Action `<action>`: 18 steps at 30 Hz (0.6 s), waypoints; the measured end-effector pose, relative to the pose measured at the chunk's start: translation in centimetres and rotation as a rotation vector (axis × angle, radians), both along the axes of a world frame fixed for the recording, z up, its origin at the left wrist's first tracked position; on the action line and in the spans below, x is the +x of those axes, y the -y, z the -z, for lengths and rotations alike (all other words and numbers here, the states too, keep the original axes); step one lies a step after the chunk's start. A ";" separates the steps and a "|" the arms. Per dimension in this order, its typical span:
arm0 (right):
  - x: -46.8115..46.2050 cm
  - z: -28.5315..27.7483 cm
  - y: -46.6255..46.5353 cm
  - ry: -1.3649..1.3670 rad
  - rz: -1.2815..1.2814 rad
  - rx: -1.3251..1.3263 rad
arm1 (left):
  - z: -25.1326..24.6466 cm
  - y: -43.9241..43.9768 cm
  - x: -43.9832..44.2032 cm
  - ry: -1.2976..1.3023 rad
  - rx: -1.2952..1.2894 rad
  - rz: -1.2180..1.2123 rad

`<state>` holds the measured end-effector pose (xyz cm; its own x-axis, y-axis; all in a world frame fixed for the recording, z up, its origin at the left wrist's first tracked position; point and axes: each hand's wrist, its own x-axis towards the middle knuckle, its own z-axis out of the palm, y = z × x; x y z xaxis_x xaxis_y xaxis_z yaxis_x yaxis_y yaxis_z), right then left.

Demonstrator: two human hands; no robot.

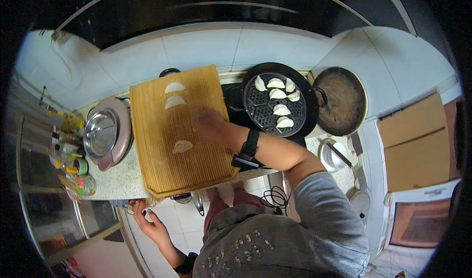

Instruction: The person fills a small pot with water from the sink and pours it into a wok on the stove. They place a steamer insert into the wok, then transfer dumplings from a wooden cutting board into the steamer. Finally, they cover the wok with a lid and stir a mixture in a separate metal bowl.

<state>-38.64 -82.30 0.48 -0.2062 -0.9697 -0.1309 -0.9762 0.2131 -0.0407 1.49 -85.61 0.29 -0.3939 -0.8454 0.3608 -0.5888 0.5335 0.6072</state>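
Over the slatted bamboo mat [155,167], my right hand [207,122] reaches in from the right, its fingers low over the slats; whether they hold anything is hidden. Two folded dumplings, the upper dumpling [174,87] and the one below it [174,101], lie left of that hand. Another dumpling [183,146] rests nearer the front edge. Several dumplings, one of them [284,122] at the front, sit on a dark perforated steamer tray [258,114] inside a black wok [312,108]. My left hand [152,222] hangs below the counter edge, fingers spread, holding nothing.
A pink appliance [123,130] with a glass lid [100,132] stands left of the mat, near several bottles and a jar [85,185]. At right are a worn round pan [341,101] and a white bowl [330,158] with chopsticks [340,154]. A black cable [276,198] hangs below.
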 end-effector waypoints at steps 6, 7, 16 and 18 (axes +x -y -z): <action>0.0 -3.2 -2.2 0.354 0.192 -0.136 | -0.3 1.4 -2.7 -0.073 0.216 0.056; -0.5 -3.6 -2.9 0.440 0.215 -0.192 | -0.6 1.4 -3.1 -0.095 0.271 0.061; -14.3 -4.7 -18.5 1.284 1.048 -0.801 | -2.1 0.6 -6.3 -0.064 0.204 0.103; -17.8 -4.0 -22.8 1.294 1.281 -0.935 | -1.8 0.2 -6.7 -0.115 0.268 0.087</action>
<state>-56.47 -59.45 4.44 -0.8971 -0.2214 -0.3824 0.3645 0.1185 -0.9237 -5.22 -85.80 2.06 -0.4387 -0.8812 0.1761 -0.4673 0.3911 0.7929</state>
